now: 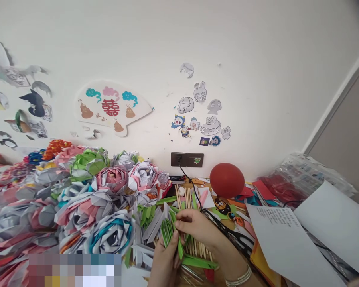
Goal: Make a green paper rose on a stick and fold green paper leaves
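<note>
Low in the middle of the view, my left hand (pixel 166 257) is closed round a stack of green folded paper pieces (pixel 167 230). From the right, my right hand (pixel 202 229) meets the same stack, its thumb and forefinger pinched at the edge. A silvery bracelet circles the right wrist. More green folded strips (pixel 199 262) stick out below the hands, and whether they join the held stack cannot be made out. Several wooden sticks (pixel 187 196) lie behind and beneath my hands. Grey and green folded pieces (pixel 148 217) are piled just left of them.
Large folded-paper flowers (pixel 112 233) crowd the left side. A red balloon (pixel 226 179) rests against the wall behind, near a socket (pixel 179 159) with a black cable. Black-handled scissors (pixel 236 236), a written sheet (pixel 275 235) and a plastic bag (pixel 305 175) lie to the right.
</note>
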The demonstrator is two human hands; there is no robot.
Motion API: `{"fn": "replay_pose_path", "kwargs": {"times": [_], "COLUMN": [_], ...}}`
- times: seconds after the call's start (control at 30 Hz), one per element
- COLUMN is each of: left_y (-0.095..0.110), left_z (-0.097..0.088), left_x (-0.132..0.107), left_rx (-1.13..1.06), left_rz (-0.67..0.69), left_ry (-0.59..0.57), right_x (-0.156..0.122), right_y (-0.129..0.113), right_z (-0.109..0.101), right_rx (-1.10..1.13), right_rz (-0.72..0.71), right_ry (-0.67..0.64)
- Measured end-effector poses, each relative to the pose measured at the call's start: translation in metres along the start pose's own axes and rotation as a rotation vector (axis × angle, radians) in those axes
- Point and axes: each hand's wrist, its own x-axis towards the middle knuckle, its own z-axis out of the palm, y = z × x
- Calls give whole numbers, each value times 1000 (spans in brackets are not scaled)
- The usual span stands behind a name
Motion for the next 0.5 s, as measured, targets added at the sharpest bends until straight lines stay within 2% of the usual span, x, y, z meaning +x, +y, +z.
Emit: {"fn": "replay_pose_path", "kwargs": {"times": [0.17, 0.33, 0.5], "left_y": [5, 10, 14], "left_z": [0, 2, 6], "left_x": [-2, -6, -10], "left_rx": [54, 123, 146], "left_rz": [-12, -15, 0], "left_ry": [-97, -72, -38], "right_x": [2, 7, 7], "right_y": [4, 14, 15], "right_z": [-4, -9, -8], "right_rx": [89, 117, 116], "right_rz": [-1, 2, 6], "right_ry": [-79, -11, -16]}}
